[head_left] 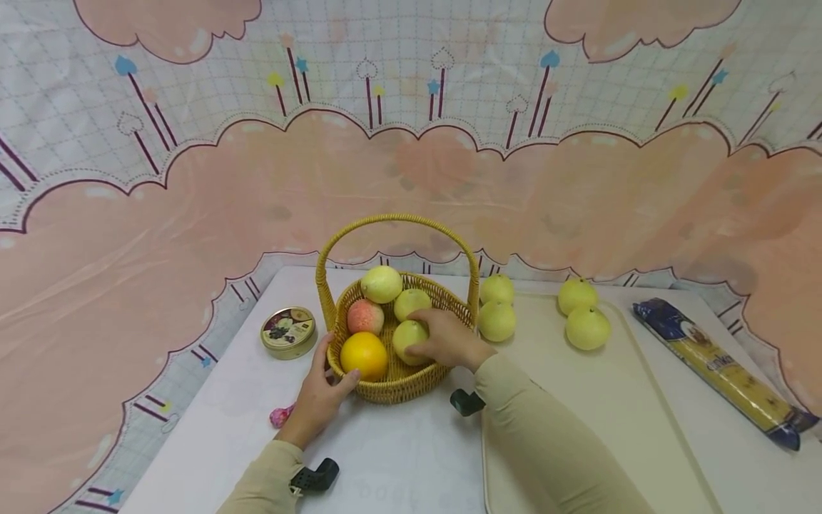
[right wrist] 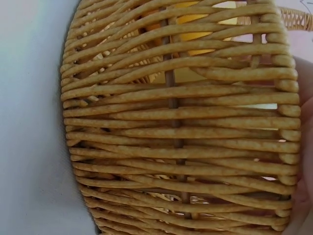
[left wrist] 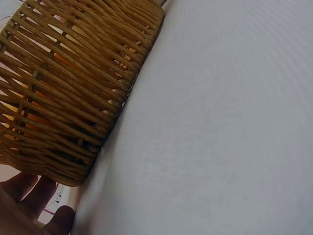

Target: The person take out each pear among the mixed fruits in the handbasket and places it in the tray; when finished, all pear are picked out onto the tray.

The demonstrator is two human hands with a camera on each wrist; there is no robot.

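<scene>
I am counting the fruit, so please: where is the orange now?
In the head view, the orange lies at the front left inside the wicker basket, in front of the pinkish fruit and beside the left hand.

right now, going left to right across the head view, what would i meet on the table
Round tin → wicker basket → left pair of yellow-green fruits → right pair of yellow-green fruits → long blue-and-yellow packet
</scene>
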